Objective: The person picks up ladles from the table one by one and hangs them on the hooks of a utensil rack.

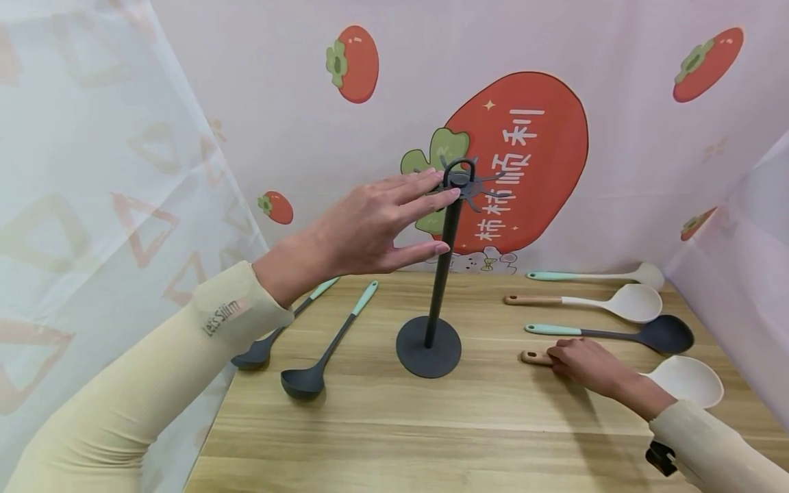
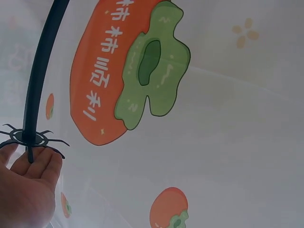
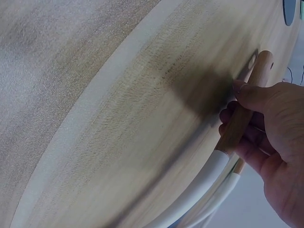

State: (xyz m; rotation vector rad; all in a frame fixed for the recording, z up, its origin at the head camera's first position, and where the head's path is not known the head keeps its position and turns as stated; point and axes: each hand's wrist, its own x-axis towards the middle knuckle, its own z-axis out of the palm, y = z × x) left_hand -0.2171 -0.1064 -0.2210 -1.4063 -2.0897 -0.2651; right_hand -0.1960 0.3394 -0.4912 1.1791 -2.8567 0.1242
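Note:
A dark utensil stand with a round base, a pole and a ring of hooks under a top loop is upright on the table. My left hand is at its top, fingers extended and touching the hook ring; in the left wrist view the fingertips lie against the hooks. My right hand grips the wooden handle of a white ladle at the table's right side. In the head view that hand covers part of the ladle's shaft.
On the right lie a dark spoon with a mint handle, a white ladle with a wooden handle and a pale utensil. Two dark ladles lie left of the stand. Printed cloth walls enclose the wooden table.

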